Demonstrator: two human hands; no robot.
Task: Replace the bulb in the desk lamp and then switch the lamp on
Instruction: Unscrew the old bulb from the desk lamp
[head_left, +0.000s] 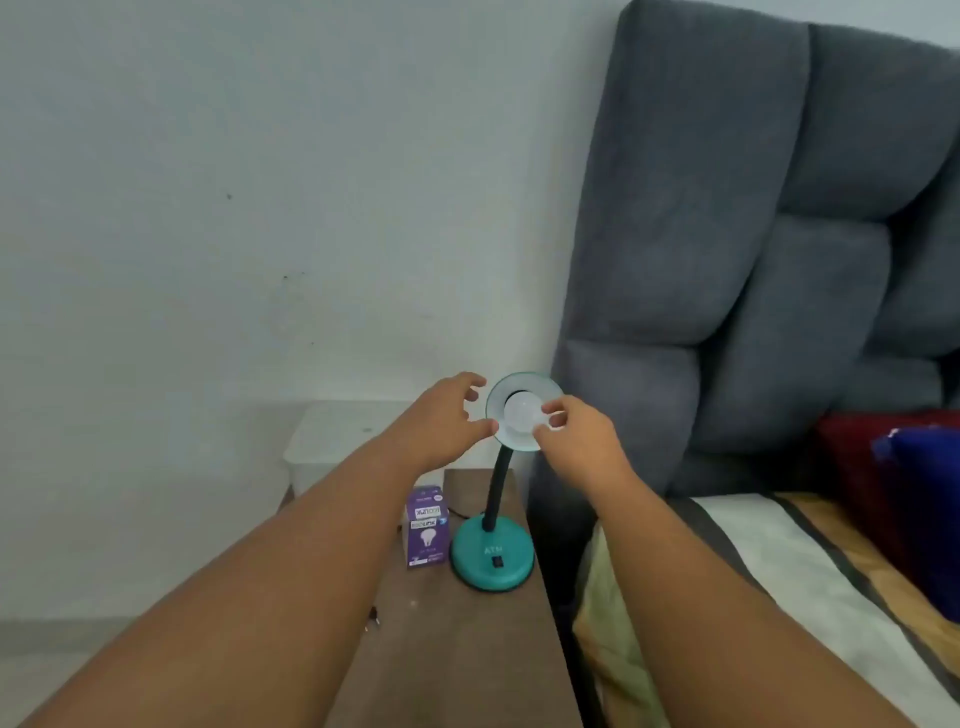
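While the grey padded headboard (727, 234) rises just right of the teal desk lamp (492, 556), the lamp stands on a brown bedside table (467, 649). A purple bulb box (427, 526) stands just left of the lamp's base. Beside the lamp's shade, the left hand (447, 418) hangs with fingers spread, thumb at the rim. At the shade's mouth, the right hand (576, 434) pinches the white bulb (522, 413) seated there.

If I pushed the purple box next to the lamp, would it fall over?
Probably, yes. The purple box stands upright on a small footprint on the brown table, so a nudge near its top would likely tip it. It looks like thin bulb packaging, likely light, so a low push might just slide it. It stands close to the lamp base, which could stop it going that way.
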